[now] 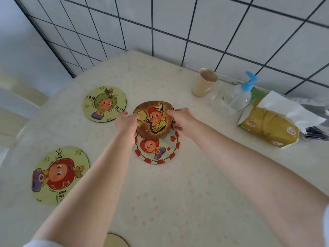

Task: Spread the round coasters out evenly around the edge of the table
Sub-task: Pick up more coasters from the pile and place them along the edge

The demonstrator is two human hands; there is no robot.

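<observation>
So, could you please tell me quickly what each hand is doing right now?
Left hand: closed on the left edge of the brown coaster.
Right hand: closed on its right edge.

The scene was bright and evenly lit by soft, diffuse light, with only faint shadows under the forearms and beside the cup [204,82]. No harsh glare appeared on the table [178,202]. The wide lens bent the tiled wall [213,24] lines and stretched the arms toward the bottom corners. The whole frame looked slightly soft, with the left edge washed out and blurred.
</observation>
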